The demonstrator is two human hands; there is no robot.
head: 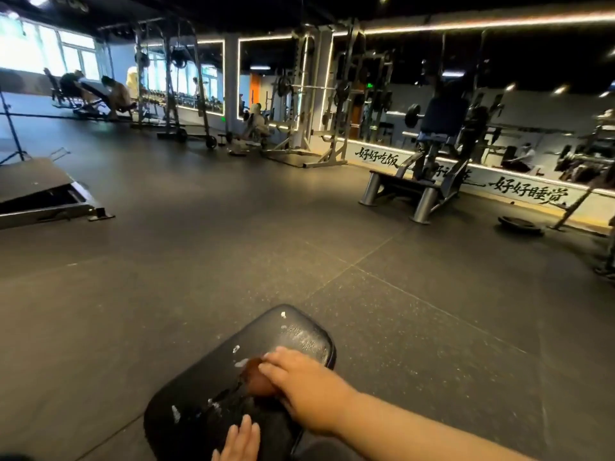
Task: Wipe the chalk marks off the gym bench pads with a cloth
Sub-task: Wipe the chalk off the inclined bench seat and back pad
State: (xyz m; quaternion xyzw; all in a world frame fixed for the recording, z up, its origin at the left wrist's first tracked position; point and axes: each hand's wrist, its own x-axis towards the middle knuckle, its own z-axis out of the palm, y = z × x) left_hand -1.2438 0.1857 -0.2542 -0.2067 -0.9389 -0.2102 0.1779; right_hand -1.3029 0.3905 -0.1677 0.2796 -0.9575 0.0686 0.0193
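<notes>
A black bench pad [199, 380] lies at the bottom centre, with white chalk smears near its far end and along its left side. My right hand [299, 380] reaches in from the right and holds a bunched brown cloth [256, 377] against the middle of the pad, fingers curled over it. My left hand [238, 442] lies at the bottom edge with straight fingers resting flat on the near part of the pad, holding nothing.
Dark rubber floor [233, 244] spreads all around the bench. A low platform [36, 191] sits at the left. A seated press machine [429, 161] and a weight plate [519, 224] stand at the right by the mirrored wall. Racks and people are far back.
</notes>
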